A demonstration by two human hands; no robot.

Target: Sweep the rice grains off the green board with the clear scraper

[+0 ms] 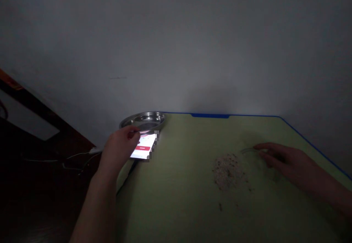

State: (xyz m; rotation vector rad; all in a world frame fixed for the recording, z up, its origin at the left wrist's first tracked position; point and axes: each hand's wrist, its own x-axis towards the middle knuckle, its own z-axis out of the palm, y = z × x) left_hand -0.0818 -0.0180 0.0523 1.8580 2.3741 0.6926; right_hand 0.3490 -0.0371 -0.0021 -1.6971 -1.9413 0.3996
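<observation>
My left hand (120, 148) is at the table's left side, thumb and fingers closed together by the near rim of a shiny metal bowl (124, 122). Anything pinched in those fingers is too small or hidden to make out. Below the bowl lies a phone (141, 152) with a lit screen, partly covered by that hand. On the right, my right hand (283, 158) grips slim, pale tweezers (246, 150), their curved tip pointing left. Just left of the tip is a loose pile of pale grains (228, 171) mixed with dark bits.
The light green table (181, 199) has a blue edge and a blue tab (210, 116) at the back, against a grey wall (209, 45). A few dark bits (220, 207) lie in front of the pile. White cables (74, 157) hang beyond the table's left edge.
</observation>
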